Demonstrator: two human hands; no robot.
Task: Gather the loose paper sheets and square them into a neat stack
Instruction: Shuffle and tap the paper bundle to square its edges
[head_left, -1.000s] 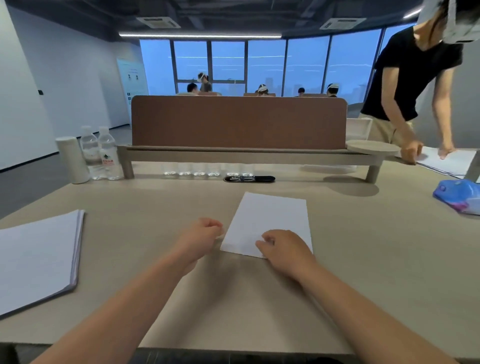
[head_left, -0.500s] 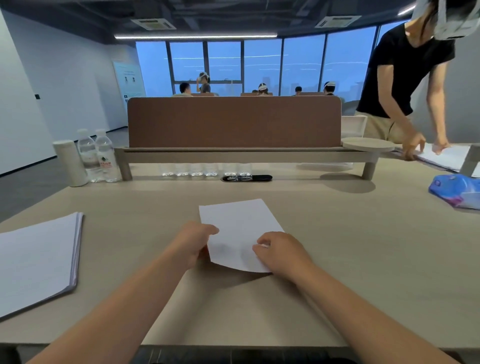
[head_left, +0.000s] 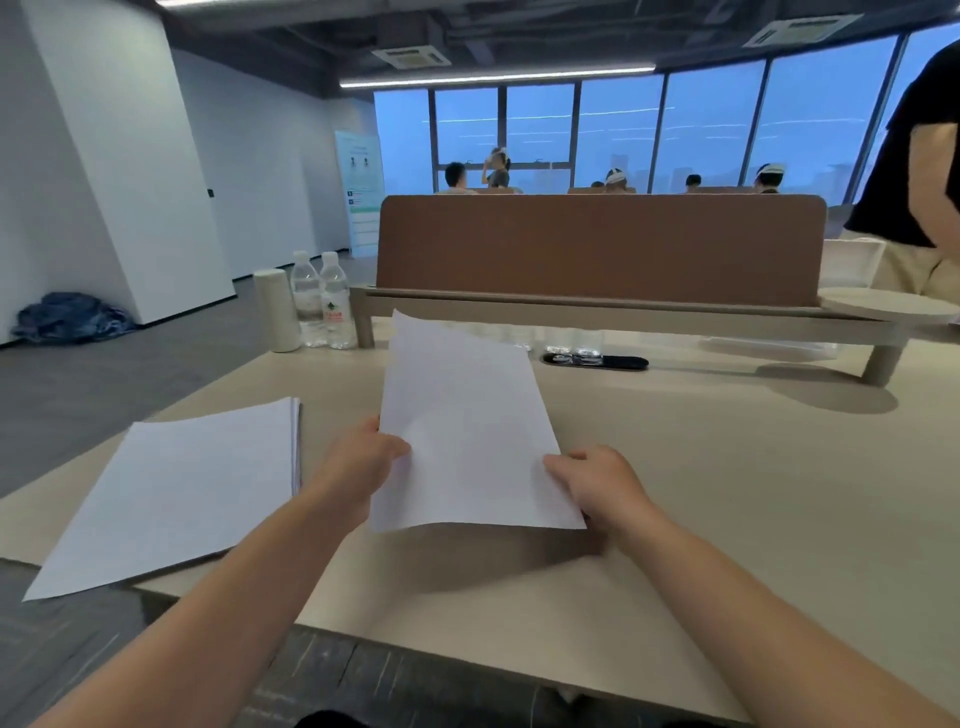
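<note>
A white paper sheet is held up off the beige table, tilted toward me. My left hand pinches its left edge and my right hand grips its lower right edge. A stack of white paper lies flat on the table to the left, its near corner reaching over the table's front edge. The stack's right edge sits just left of my left hand.
Two water bottles and a white cylinder stand at the back left. A brown divider panel on a raised shelf crosses the back. A black strip lies below it. A person in black stands at far right.
Both hands have lifted the sheet off the table and carried it leftward. The view has turned left, so the stack sits closer to the centre.
</note>
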